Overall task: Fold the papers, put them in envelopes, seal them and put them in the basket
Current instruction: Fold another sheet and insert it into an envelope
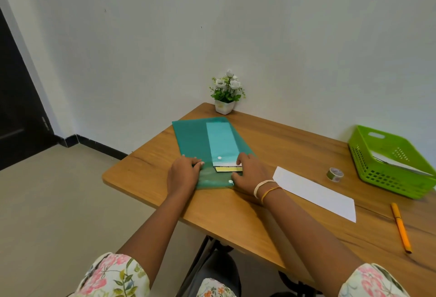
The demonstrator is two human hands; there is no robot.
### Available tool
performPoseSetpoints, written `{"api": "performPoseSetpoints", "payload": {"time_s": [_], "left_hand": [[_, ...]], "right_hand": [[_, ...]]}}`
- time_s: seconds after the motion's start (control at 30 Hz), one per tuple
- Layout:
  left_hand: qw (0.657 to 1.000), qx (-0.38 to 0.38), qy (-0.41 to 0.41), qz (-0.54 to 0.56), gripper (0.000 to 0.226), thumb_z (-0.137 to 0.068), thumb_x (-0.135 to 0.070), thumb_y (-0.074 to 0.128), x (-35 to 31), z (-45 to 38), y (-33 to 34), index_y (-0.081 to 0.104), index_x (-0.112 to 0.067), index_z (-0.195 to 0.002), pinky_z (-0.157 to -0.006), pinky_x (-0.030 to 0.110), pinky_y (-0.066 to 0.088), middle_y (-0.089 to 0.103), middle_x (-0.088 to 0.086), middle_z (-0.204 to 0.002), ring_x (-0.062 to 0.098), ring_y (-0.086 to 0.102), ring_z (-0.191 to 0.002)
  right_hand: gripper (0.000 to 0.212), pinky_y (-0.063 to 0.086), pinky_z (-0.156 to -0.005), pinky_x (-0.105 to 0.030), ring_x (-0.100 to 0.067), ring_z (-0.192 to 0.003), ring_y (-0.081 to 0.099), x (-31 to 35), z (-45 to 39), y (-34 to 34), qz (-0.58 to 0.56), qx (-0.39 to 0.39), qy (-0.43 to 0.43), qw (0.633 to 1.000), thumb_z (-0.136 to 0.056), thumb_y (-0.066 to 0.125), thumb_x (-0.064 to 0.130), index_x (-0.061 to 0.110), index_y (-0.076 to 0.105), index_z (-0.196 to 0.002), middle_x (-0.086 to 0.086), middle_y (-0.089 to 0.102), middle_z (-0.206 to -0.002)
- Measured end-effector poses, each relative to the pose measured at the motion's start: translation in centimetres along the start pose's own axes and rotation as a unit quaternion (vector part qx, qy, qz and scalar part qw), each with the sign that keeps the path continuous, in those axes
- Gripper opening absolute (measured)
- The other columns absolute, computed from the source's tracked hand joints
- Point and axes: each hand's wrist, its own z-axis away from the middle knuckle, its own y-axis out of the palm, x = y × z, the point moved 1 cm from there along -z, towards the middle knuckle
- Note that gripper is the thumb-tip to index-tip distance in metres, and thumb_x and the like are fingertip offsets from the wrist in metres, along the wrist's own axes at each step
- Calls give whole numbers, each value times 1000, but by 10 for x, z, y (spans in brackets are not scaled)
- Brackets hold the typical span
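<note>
So both hands are at the near end of the green folder (200,141): left hand (184,174) rests flat, fingers loosely bent, while right hand (250,174) pinches an envelope (228,168) poking out. Envelope's thin and floppy, so I'd grab its exposed edge. Folded paper (316,194) waits just right, basket (391,162) far right.

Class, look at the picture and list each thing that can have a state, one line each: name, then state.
Green folder: flat, flap open.
Envelopes: partly out of folder.
Folded paper: flat on table.
Basket: holds white paper.
Tape roll: lying flat.
Left hand: resting on folder.
Right hand: touching envelopes.
</note>
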Motion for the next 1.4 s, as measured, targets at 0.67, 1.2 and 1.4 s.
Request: {"api": "performPoseSetpoints", "payload": {"time_s": [0.67,1.2,1.4], "left_hand": [[996,-30,47,-67,41,-94,-41,42,-4,7,-2,75,-17,-90,-99,43,39,73,6,-98,26,59,-112],[977,-75,103,-171,37,-97,-40,45,-12,13,-6,54,-24,-129,-112,59,20,66,6,-114,26,57,-114],[944,-22,281,-171,40,-85,-27,69,-16,15,3,60,-30,-124,-110,63,17,56,1,-136,22,46,-132]], "right_hand": [[6,48,-54,-21,-11,-68,55,11,23,-18,-201,-270,-7,942,-80,64,17,16,59,-82,3,62,-77],[19,42,-74,-11,-17,-86,54,-28,-4,-145,-379,-596,135,695,-86,42,-3,0,57,-98,-6,58,-93],[18,45,-74,-16,-14,-82,55,-32,14,-141,-298,-581,51,756,-87,45,-1,3,61,-95,-2,60,-89]]}}
